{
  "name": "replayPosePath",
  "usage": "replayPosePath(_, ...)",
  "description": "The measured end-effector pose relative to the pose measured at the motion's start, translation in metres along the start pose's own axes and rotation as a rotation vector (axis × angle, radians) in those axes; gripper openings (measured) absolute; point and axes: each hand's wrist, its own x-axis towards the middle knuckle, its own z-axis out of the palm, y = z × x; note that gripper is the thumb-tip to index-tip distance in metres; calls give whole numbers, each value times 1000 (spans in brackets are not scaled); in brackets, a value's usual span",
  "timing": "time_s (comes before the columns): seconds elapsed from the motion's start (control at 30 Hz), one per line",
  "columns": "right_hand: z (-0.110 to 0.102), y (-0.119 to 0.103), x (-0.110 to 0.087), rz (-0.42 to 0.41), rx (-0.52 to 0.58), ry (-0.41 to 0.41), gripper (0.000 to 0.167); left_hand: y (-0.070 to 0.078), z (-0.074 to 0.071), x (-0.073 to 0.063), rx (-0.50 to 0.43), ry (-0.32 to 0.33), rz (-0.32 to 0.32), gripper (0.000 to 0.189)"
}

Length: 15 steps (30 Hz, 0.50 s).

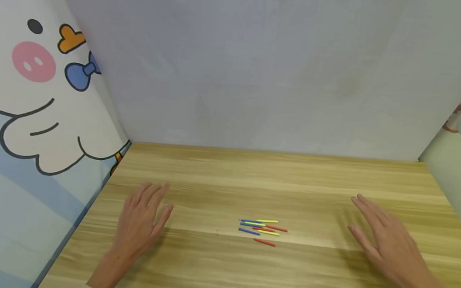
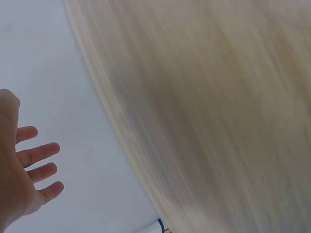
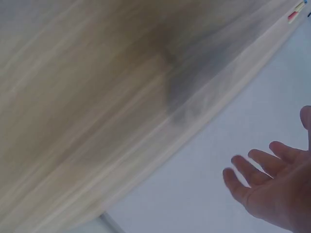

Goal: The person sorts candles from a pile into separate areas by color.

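Coloured sticks [image 1: 263, 229]: nine small, thin pieces lying flat on the wooden table [image 1: 206, 267], between the two hands and well apart from both. Count by colour: three blue, three yellow, three red. Blue ones sit toward the left of the group; red and yellow ones reach farther right. Eight lie in a close cluster, roughly side by side; which of them touch is too small to tell. One red stick [image 1: 264, 242] lies just apart, on the side nearest the person, slanting slightly.

Left hand [image 1: 138, 224]: over the left part of the table, released, fingers extended forward, thumb out on the side facing the sticks. Left wrist view shows the fingers parted.

Right hand [image 1: 392, 242]: over the right part of the table, likewise released, fingers extended forward and inward, thumb apart from them. Its shadow falls on the wood. Right wrist view shows the fingers parted and a little bent, with a few sticks, blurred, in the upper corner.

Surroundings: a plain grey wall [image 1: 259, 74] rises at the table's far edge. At left, a printed panel [image 1: 10, 200] bears a white cartoon figure with an orange beak and blue bow tie. At right, a pale panel [image 1: 449, 172] shows part of another print.
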Motion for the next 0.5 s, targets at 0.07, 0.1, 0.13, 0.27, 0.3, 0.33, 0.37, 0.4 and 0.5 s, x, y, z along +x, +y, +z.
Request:
replayPosePath(0.07,0,-3,1,9,40,25,70,2,0,1,-46,25,-1,59)
replayPosePath(0.1,1,-5,2,5,48,40,70,3,0,2,-60,34,-1,58)
replayPosePath(0.13,1,-6,2,-3,52,56,71,4,0,3,-68,41,0,56)
replayPosePath(0.27,4,-10,6,-30,76,103,68,8,0,7,-110,59,26,47)
replayPosePath(0.3,4,-12,7,-29,85,106,66,9,0,9,-125,64,38,44)
replayPosePath(0.33,5,-14,8,-25,99,107,64,10,0,10,-138,63,45,41)
replayPosePath(0.37,5,-16,9,-16,114,103,61,12,0,11,-150,63,51,38)
replayPosePath(0.4,6,-18,10,-5,133,95,59,14,0,12,-161,61,56,35)
replayPosePath(0.5,10,-22,13,11,183,77,52,20,0,14,-179,58,56,30)
